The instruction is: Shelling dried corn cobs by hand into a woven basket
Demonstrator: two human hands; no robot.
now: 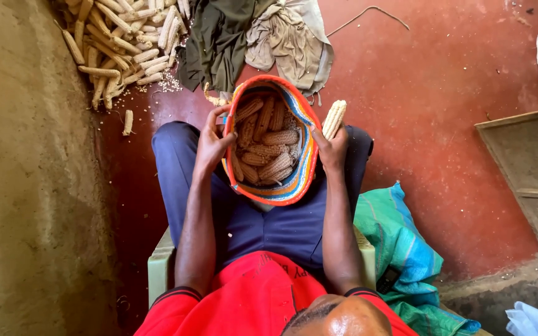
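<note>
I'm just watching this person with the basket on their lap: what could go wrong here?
The striped basket sits tilted on the knees, steadied by the left hand; it could tip and spill its bare cobs. The right hand grips both the rim and a full corn cob, so that cob might slip to the red floor.

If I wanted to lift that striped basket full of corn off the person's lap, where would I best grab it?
Probably by the rim, on its two long sides, coming down from above. The colourful woven basket is squeezed into an oval with its mouth facing up, and the left hand and right hand already clasp those opposite edges. The corn cobs fill the inside, so a two-sided hold should keep it level.
</note>
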